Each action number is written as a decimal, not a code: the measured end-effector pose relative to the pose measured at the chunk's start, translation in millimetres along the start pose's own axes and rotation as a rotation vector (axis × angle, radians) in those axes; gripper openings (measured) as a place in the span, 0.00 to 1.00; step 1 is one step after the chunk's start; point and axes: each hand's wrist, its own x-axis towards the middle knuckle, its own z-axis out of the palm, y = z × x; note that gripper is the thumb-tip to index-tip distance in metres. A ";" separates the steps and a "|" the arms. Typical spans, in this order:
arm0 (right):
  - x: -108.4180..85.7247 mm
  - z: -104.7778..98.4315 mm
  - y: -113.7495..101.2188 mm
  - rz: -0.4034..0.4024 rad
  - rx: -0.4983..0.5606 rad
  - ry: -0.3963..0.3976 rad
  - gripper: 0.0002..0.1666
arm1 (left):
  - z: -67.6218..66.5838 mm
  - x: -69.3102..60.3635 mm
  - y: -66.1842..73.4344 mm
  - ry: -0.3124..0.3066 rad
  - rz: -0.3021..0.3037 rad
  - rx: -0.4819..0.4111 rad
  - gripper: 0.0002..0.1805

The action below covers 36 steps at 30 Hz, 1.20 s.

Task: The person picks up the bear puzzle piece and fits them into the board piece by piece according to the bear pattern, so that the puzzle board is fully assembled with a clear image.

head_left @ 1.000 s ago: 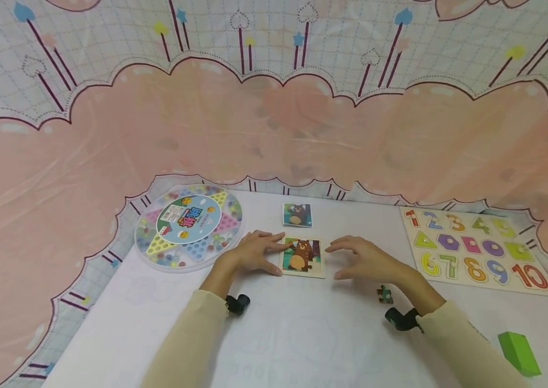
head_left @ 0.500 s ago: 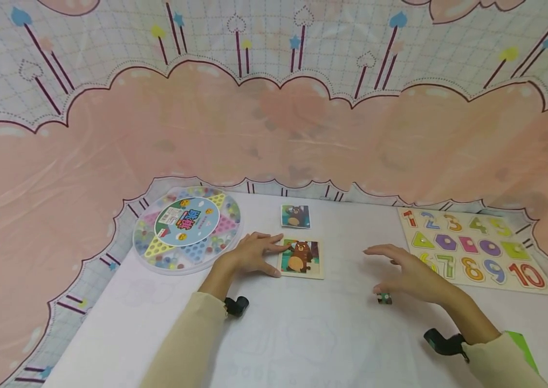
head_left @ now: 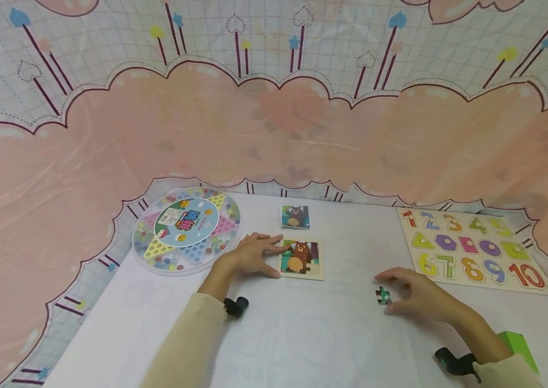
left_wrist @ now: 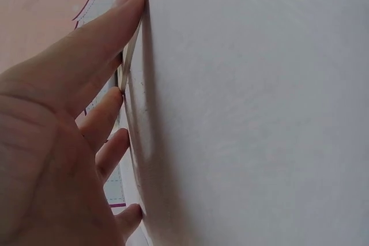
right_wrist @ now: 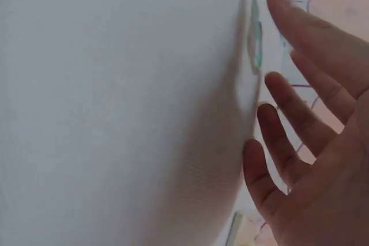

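A square wooden jigsaw puzzle (head_left: 300,260) with a brown bear picture lies flat on the white table. My left hand (head_left: 249,256) rests at its left side, index finger reaching onto the board, thumb against its edge near the lower corner. The left wrist view shows the thumb (left_wrist: 109,30) touching the thin board edge (left_wrist: 131,56). To the right, a loose green and brown puzzle piece (head_left: 383,296) lies on the table. My right hand (head_left: 417,295) hovers beside it, thumb and fingers spread apart. In the right wrist view the piece (right_wrist: 256,38) appears edge-on, apart from the fingertips.
Behind the puzzle lies a small bear picture card (head_left: 295,216). A round Chinese checkers set (head_left: 186,230) sits at left, and a number and shape board (head_left: 478,250) at back right. A green block (head_left: 518,347) lies by the right forearm. A patterned curtain (head_left: 274,124) hangs behind.
My right hand has moved away from the puzzle, rightward and toward me, to the loose piece. The left hand has stayed at the puzzle's left edge.
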 end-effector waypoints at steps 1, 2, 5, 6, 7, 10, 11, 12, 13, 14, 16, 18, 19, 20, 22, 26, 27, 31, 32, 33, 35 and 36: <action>0.0 1.2 1.2 -0.006 0.001 0.001 0.33 | 0.0 0.0 0.1 -0.001 0.001 0.002 0.39; 0.2 2.1 2.1 -0.014 0.005 0.003 0.32 | 0.0 0.0 0.2 -0.001 0.002 0.006 0.39; 1.6 4.0 3.3 -0.043 0.010 0.014 0.29 | 0.1 0.1 -0.1 -0.005 0.006 0.015 0.39; 2.3 4.3 3.4 -0.046 0.013 0.018 0.28 | 0.2 0.3 -0.1 -0.005 0.007 0.016 0.39; 3.0 4.5 3.7 -0.051 0.015 0.020 0.27 | 0.4 0.5 -0.3 -0.006 0.009 0.019 0.39; 4.8 4.8 3.3 -0.058 0.024 0.022 0.24 | 0.3 1.1 -0.7 -0.006 0.011 0.022 0.39; 5.0 5.0 3.1 -0.059 0.027 0.023 0.23 | 0.0 1.2 -0.9 -0.005 0.009 0.023 0.39; 5.0 5.0 2.9 -0.060 0.029 0.025 0.23 | -0.1 1.1 -0.9 -0.005 0.008 0.024 0.39; 4.9 5.0 2.7 -0.063 0.029 0.026 0.22 | -0.2 1.1 -0.7 -0.005 0.007 0.023 0.39; 4.8 5.0 2.4 -0.063 0.030 0.027 0.21 | -0.4 0.9 -0.6 -0.004 0.005 0.022 0.39; 4.6 5.0 2.3 -0.065 0.030 0.028 0.19 | -0.8 0.5 0.0 -0.004 0.001 0.016 0.39; 4.4 5.1 2.4 -0.064 0.031 0.029 0.18 | -1.0 0.2 0.5 -0.005 0.001 0.012 0.39; 4.5 5.2 2.4 -0.063 0.032 0.028 0.18 | -1.0 0.0 0.8 -0.006 0.003 0.011 0.39; 4.5 5.3 2.4 -0.062 0.034 0.027 0.18 | -1.0 -0.1 0.8 -0.006 0.004 0.011 0.39; 4.7 5.5 2.6 -0.059 0.037 0.028 0.17 | -0.6 -0.1 0.7 -0.007 0.008 0.013 0.39; 5.1 4.4 1.8 -0.052 0.027 0.026 0.17 | 0.1 0.7 0.1 -0.006 0.012 0.018 0.39; 5.3 4.0 1.6 -0.045 0.020 0.024 0.16 | 0.1 0.9 0.0 -0.006 0.010 0.019 0.39; 7.0 2.7 -0.5 -0.002 0.002 0.013 0.16 | -0.3 1.1 0.1 -0.007 0.004 0.027 0.39; 7.4 2.5 -1.1 0.008 0.001 0.013 0.16 | -0.3 1.2 0.5 -0.007 0.004 0.030 0.39; 7.9 2.2 -1.7 0.012 -0.001 0.011 0.16 | -0.3 1.3 0.8 -0.007 0.002 0.033 0.39; 8.8 2.0 -3.1 0.010 0.006 0.011 0.16 | -0.5 1.2 2.1 -0.010 0.003 0.038 0.39; 9.3 2.0 -4.1 0.006 0.014 0.012 0.16 | -0.6 1.4 2.6 -0.013 0.002 0.042 0.39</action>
